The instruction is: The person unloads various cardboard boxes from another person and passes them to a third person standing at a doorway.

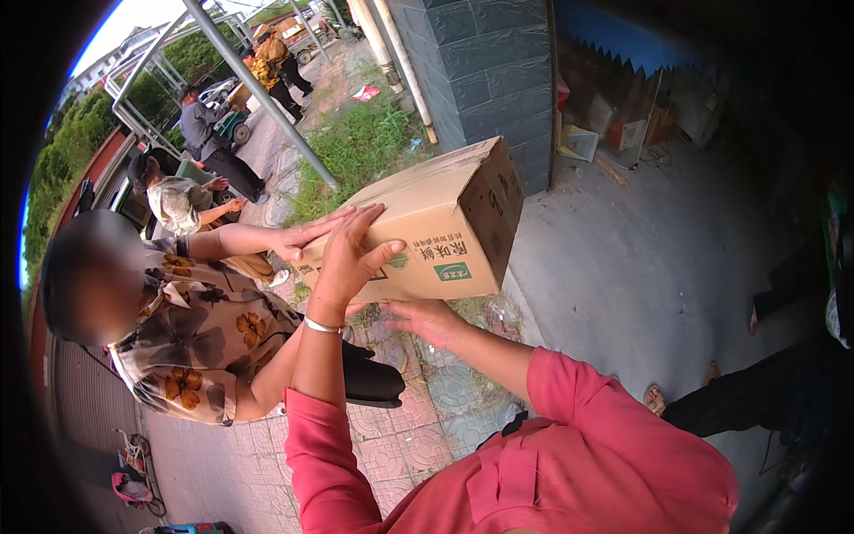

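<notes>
Head cam, box (431,222) lengthwise L-R, tilted

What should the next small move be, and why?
I'd probably ease the right hand farther under the cardboard box: its open fingers show only near the box's lower edge, and the left hand is spread at the side, not underneath. The other person's hand is at the box's left end.

The box (427,214) was above the right hand (429,320), with the left hand (354,254) at its near side, a co-worker (191,343) to its left, grass (369,142) and a pillar (498,84) behind it, paving (391,436) below, a bike (135,476) at far left
</notes>
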Available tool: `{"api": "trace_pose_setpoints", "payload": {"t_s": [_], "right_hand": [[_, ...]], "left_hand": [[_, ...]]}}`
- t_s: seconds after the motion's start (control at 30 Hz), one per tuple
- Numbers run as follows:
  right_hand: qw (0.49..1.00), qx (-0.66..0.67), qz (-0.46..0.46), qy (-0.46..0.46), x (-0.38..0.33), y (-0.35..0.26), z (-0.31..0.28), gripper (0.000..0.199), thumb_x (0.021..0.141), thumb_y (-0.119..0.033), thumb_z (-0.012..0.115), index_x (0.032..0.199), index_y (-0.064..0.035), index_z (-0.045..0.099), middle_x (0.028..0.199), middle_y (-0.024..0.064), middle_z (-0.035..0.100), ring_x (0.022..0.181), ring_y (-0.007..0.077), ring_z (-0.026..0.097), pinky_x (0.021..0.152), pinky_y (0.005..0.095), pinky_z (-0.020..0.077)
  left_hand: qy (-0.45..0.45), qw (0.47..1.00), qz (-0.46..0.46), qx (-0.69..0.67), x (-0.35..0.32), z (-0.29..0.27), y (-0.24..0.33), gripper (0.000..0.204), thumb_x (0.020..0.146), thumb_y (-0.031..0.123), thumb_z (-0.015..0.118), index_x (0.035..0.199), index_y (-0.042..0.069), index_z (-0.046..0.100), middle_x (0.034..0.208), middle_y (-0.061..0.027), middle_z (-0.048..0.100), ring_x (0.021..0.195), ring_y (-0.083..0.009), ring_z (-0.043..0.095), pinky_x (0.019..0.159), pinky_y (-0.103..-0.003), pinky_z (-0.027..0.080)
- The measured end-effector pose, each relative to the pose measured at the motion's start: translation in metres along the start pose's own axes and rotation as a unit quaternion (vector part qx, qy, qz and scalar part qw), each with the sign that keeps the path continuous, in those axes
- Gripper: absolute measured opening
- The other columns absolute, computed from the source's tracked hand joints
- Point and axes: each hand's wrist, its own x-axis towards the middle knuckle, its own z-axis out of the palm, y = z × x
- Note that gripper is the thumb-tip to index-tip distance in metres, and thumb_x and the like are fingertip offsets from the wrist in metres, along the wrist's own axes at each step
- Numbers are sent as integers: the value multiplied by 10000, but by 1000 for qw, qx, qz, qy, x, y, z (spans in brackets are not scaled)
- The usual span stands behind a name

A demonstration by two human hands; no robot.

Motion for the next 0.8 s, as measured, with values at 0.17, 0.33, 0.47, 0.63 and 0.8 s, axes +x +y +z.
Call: {"api": "trace_pose_setpoints", "payload": {"t_s": [0.17,0.33,0.47,0.63,0.8], "right_hand": [[992,50,-111,14,-54,-27,-15,470,824,-140,583,1240,-160,367,1210,16,443,1106,173,453,820,401,441],[971,62,-228,42,-112,-73,-30,446,844,-112,543,1246,-175,361,1226,17,430,1109,166,452,834,415,443],[912,12,-395,108,-194,-124,-60,497,825,-152,577,1262,-187,343,1259,9,393,1119,165,439,833,427,445],[837,-15,-503,216,-286,-183,-86,488,853,-191,541,1282,-166,309,1301,26,361,1156,191,410,836,447,446],[767,-39,-580,270,-373,-214,-112,477,866,-219,524,1284,-155,304,1290,40,375,1129,196,439,833,447,446]], "left_hand": [[19,994,83,65,6,35,78,632,620,324,715,1126,4,515,1163,-173,508,1124,-333,424,953,-420,290],[12,975,203,86,35,81,171,634,604,306,714,1138,35,505,1184,-147,489,1127,-321,417,966,-447,262],[-8,946,322,33,60,139,255,616,600,300,711,1126,47,512,1174,-131,494,1135,-304,410,968,-445,266],[-26,898,434,-63,88,209,340,615,583,272,726,1112,40,513,1172,-130,495,1131,-305,418,962,-445,277],[-50,853,508,-109,88,257,436,604,581,260,732,1104,42,521,1181,-133,486,1141,-296,401,965,-439,275]]}}
